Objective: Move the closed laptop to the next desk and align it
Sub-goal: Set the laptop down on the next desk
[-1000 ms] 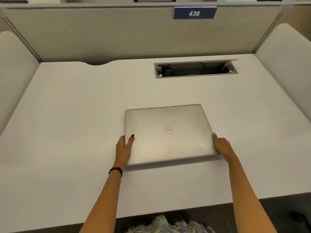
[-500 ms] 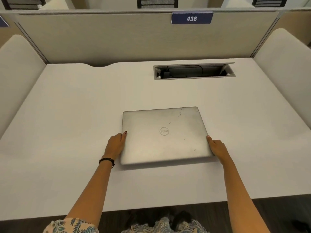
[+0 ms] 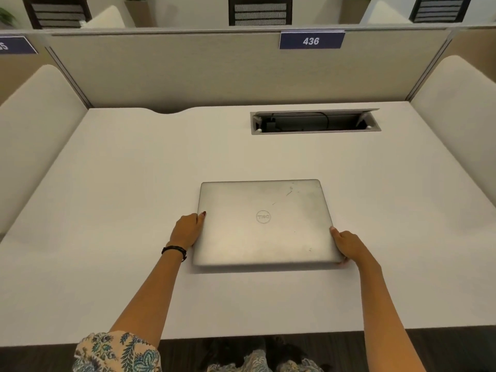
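- Head view: the closed laptop [image 3: 264, 224] lies lid-up on the white worktop [image 3: 107, 210], a little below the middle of the frame, its edges close to square with the worktop's front edge.
- The hands are set well apart, one per side: the left hand [image 3: 188, 230] is pressed to the left edge with its thumb on the lid, and the right hand [image 3: 347, 247] is curled round the lower right corner.
- Whether the fingers reach underneath, I cannot tell.
- Risk one: uneven pushing from the two sides would likely twist the laptop out of line.
- Risk two: sliding it could scuff the underside or the worktop.
- Risk three: the open cable hatch [image 3: 315, 122], upper right of centre, sits well clear, but a hard shove forward could send the far edge toward it.
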### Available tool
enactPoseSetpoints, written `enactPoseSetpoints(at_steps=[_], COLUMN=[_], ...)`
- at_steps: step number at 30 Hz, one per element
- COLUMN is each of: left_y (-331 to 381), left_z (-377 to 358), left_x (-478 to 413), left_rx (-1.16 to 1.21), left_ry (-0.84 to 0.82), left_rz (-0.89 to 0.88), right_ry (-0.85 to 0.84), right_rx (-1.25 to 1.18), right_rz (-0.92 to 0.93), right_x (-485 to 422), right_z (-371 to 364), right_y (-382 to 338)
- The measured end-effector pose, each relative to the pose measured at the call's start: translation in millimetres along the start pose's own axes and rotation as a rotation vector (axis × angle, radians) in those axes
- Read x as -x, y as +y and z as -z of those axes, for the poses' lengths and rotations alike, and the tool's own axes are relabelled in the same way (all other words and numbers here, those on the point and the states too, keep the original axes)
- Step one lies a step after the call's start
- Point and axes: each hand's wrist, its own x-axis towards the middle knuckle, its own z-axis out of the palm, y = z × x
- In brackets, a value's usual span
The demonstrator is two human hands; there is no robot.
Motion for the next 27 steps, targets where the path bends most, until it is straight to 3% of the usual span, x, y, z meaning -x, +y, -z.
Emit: enactPoseSetpoints(at_steps=[8, 16, 21, 27], left_y=[3, -1, 0, 3], left_z=[8, 17, 8, -12], left_x=[-5, -13, -6, 8], left_rx=[-0.076, -0.092, -0.154, -0.044], left_ry=[-0.087, -0.182, -0.018, 0.266], left_rz=[0.003, 0.029, -0.043, -0.079], right_ry=[-0.122, -0.125, -0.106, 0.105], right_rx=[0.061, 0.075, 0.028, 0.066], right_rz=[-0.047, -0.079, -0.146, -0.075], right_x=[-1, -7, -12, -24], right_z=[16, 19, 20, 21], right_y=[-6, -12, -11, -26])
